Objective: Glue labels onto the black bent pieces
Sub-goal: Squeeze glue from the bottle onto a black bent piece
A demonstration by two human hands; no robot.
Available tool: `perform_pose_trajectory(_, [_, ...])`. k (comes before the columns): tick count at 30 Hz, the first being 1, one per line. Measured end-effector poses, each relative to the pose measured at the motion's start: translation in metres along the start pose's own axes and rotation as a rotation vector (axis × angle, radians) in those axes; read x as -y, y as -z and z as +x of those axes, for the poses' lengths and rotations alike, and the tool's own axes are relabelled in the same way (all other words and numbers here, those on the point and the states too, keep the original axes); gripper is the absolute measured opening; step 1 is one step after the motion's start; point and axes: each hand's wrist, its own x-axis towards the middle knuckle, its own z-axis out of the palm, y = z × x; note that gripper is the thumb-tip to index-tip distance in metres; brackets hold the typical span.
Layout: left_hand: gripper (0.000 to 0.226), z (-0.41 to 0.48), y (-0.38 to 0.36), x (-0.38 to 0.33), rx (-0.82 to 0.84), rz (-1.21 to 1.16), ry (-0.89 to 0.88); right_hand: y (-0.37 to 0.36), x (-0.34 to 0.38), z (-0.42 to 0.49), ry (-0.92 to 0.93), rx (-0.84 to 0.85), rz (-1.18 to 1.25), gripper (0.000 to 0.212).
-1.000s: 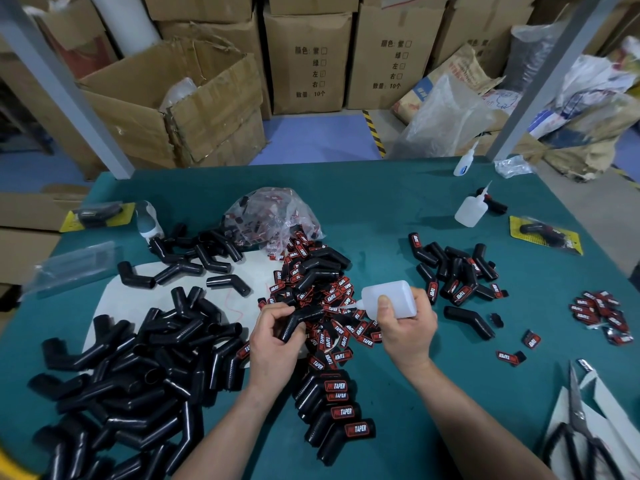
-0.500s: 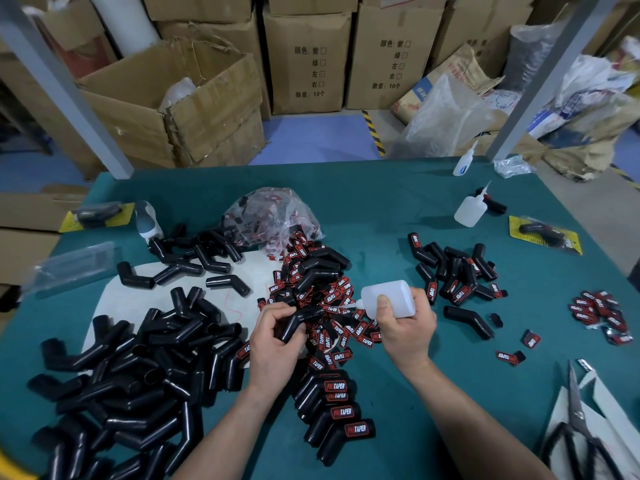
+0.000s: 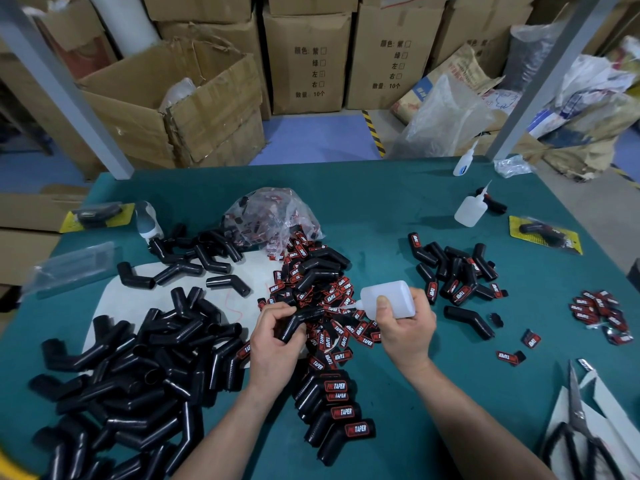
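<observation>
My left hand (image 3: pixel 273 344) grips a black bent piece (image 3: pixel 300 320) over the middle of the green table (image 3: pixel 398 216). My right hand (image 3: pixel 405 330) holds a white glue bottle (image 3: pixel 391 297) on its side, its nozzle pointing left at the piece's upper arm. Red and black labels (image 3: pixel 332 323) lie heaped under both hands. A large pile of unlabelled bent pieces (image 3: pixel 138 368) fills the left. A row of labelled pieces (image 3: pixel 336 410) lies between my forearms. More labelled pieces (image 3: pixel 457 275) sit to the right.
A plastic bag of labels (image 3: pixel 273 216) lies behind the heap. Two spare glue bottles (image 3: pixel 469 211) stand at the back right. Scissors (image 3: pixel 578 427) lie at the front right, and a small label pile (image 3: pixel 602 313) sits near the right edge. Cardboard boxes (image 3: pixel 173 109) stand beyond the table.
The bottle's nozzle has stayed against the bent piece in my left hand; both hands have barely shifted.
</observation>
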Motion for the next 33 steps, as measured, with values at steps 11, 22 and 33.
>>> perform_pose_trajectory(11, [0.057, -0.0005, 0.0007, -0.001, 0.013, -0.037, 0.02, -0.0019, 0.0035, -0.0048, 0.03, 0.035, 0.013, 0.042])
perform_pose_trajectory(22, [0.039, 0.0002, 0.0018, 0.0059, 0.006, 0.006, 0.075, -0.0012, -0.0006, -0.0023, 0.029, 0.021, 0.003, 0.043])
perform_pose_trajectory(33, [0.035, 0.0011, 0.0024, 0.0075, 0.002, 0.032, 0.102, -0.0003, -0.0016, -0.0014, 0.026, 0.023, 0.003, 0.044])
